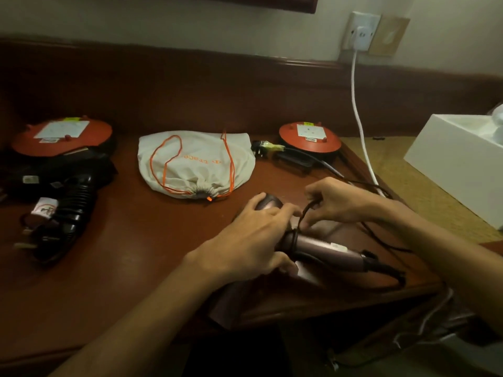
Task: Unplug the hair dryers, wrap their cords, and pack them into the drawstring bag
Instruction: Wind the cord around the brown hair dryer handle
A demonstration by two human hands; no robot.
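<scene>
Two hands: left grips mauve dryer | right pinches its cord | bag print unreadable

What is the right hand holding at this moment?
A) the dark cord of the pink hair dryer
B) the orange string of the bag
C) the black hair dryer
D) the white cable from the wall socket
A: the right hand pinches the dark cord looped above the pink hair dryer, which the left hand grips on the table.

Cream bag, orange drawstring
</scene>
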